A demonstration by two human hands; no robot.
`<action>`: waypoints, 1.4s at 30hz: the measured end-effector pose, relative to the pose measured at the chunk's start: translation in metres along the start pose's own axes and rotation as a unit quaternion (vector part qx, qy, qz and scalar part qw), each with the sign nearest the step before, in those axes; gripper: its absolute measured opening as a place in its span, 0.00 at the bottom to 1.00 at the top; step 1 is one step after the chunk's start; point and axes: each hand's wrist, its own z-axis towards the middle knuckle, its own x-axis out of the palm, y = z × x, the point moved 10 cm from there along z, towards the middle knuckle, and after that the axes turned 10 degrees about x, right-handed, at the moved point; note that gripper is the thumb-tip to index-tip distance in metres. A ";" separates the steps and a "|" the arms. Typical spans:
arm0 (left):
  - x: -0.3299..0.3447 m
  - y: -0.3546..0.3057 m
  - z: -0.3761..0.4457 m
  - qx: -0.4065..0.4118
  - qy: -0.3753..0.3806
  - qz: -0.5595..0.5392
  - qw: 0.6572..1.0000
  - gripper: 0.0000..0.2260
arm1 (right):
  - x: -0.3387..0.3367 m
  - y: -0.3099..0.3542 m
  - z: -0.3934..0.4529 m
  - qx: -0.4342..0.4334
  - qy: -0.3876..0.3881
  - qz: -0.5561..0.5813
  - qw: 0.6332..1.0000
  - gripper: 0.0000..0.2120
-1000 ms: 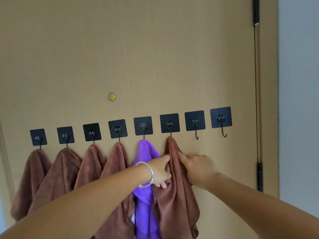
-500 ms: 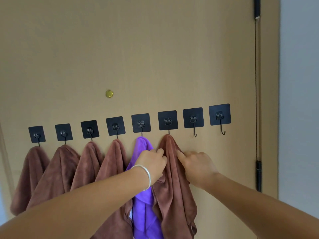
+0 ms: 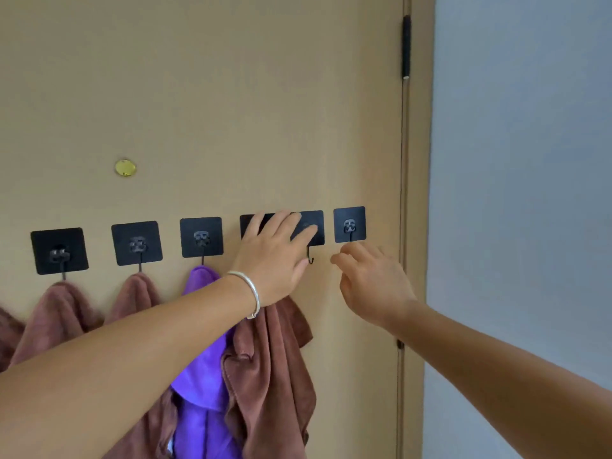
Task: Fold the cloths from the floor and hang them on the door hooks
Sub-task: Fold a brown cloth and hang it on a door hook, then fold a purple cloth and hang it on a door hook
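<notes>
Brown terry cloths [image 3: 271, 369] hang from a row of black square adhesive hooks [image 3: 201, 237] on the tan door [image 3: 231, 94], with one purple microfibre cloth [image 3: 205, 376] among them, its top caught on the third pad in view. My left hand [image 3: 275, 256], a silver bangle [image 3: 250, 293] on its wrist, lies spread and empty across two pads, fingers flat on the door above the rightmost brown cloth; its grip is open. One bare black wire hook [image 3: 310, 258] shows just below those fingertips. My right hand [image 3: 371, 283] hovers beside it under the last pad [image 3: 349, 224], fingers loosely curled, its grip open and holding nothing. A small round brass peephole [image 3: 125, 167] sits above the row. Black hinges [image 3: 406, 48] mark the door's right edge beside a pale grey wall [image 3: 523, 193].
</notes>
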 end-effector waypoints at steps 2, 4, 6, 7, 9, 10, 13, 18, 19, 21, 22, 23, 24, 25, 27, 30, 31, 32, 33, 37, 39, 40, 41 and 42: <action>0.001 -0.013 0.016 0.026 -0.015 -0.018 0.999 0.25 | -0.012 -0.020 -0.002 0.023 0.020 -0.061 0.998 0.16; 0.001 -0.029 0.030 0.047 -0.029 -0.050 0.997 0.27 | -0.024 -0.041 -0.005 0.055 0.048 -0.126 0.989 0.17; -0.002 -0.047 0.041 0.058 -0.044 -0.088 0.993 0.28 | -0.044 -0.060 -0.013 0.095 0.053 -0.176 0.978 0.18; -0.005 -0.056 0.046 0.068 -0.052 -0.102 0.991 0.29 | -0.055 -0.067 -0.018 0.114 0.052 -0.197 0.972 0.19; -0.012 -0.076 0.051 0.088 -0.070 -0.134 0.985 0.29 | -0.078 -0.077 -0.032 0.142 0.063 -0.245 0.957 0.21; -0.017 -0.085 0.053 0.097 -0.080 -0.155 0.980 0.29 | -0.090 -0.080 -0.040 0.154 0.067 -0.267 0.949 0.21; -0.042 -0.118 0.060 0.131 -0.113 -0.206 0.963 0.29 | -0.134 -0.086 -0.065 0.193 0.063 -0.309 0.929 0.21; -0.105 -0.187 0.062 0.187 -0.159 -0.288 0.926 0.30 | -0.218 -0.091 -0.116 0.254 0.078 -0.396 0.879 0.22; -0.120 -0.202 0.061 0.201 -0.168 -0.301 0.917 0.30 | -0.237 -0.091 -0.128 0.269 0.083 -0.416 0.865 0.22; -0.154 -0.229 0.056 0.227 -0.190 -0.326 0.898 0.30 | -0.276 -0.090 -0.154 0.296 0.096 -0.454 0.835 0.23; -0.173 -0.243 0.053 0.240 -0.203 -0.340 0.886 0.30 | -0.296 -0.088 -0.168 0.309 0.102 -0.471 0.820 0.23; -0.193 -0.256 0.051 0.251 -0.217 -0.354 0.874 0.30 | -0.317 -0.086 -0.182 0.321 0.106 -0.486 0.806 0.23; -0.214 -0.268 0.048 0.262 -0.230 -0.367 0.862 0.30 | -0.340 -0.084 -0.195 0.332 0.108 -0.499 0.793 0.23; -0.237 -0.281 0.045 0.274 -0.243 -0.380 0.850 0.30 | -0.364 -0.082 -0.208 0.344 0.106 -0.513 0.779 0.23; -0.283 -0.304 0.039 0.296 -0.265 -0.404 0.824 0.30 | -0.413 -0.076 -0.234 0.367 0.101 -0.544 0.748 0.23; -0.355 -0.336 0.027 0.325 -0.295 -0.438 0.784 0.31 | -0.484 -0.066 -0.273 0.399 0.103 -0.585 0.699 0.24; -0.380 -0.348 0.023 0.334 -0.305 -0.448 0.771 0.31 | -0.508 -0.061 -0.287 0.409 0.103 -0.596 0.683 0.25; -0.404 -0.359 0.018 0.343 -0.315 -0.459 0.757 0.31 | -0.532 -0.056 -0.301 0.420 0.102 -0.606 0.668 0.25; -0.429 -0.371 0.012 0.351 -0.322 -0.471 0.743 0.31 | -0.556 -0.050 -0.316 0.430 0.102 -0.616 0.652 0.26; -0.530 -0.419 -0.018 0.378 -0.347 -0.511 0.689 0.31 | -0.655 -0.018 -0.379 0.475 0.102 -0.656 0.578 0.28; -0.582 -0.442 -0.041 0.395 -0.355 -0.534 0.658 0.30 | -0.704 0.006 -0.413 0.496 0.096 -0.671 0.543 0.29; -0.607 -0.453 -0.054 0.404 -0.357 -0.543 0.643 0.30 | -0.728 0.020 -0.429 0.507 0.089 -0.677 0.526 0.29; -0.633 -0.463 -0.067 0.415 -0.360 -0.551 0.629 0.30 | -0.751 0.035 -0.445 0.519 0.083 -0.682 0.508 0.29; -0.658 -0.472 -0.080 0.424 -0.363 -0.557 0.615 0.31 | -0.774 0.050 -0.461 0.530 0.080 -0.688 0.489 0.29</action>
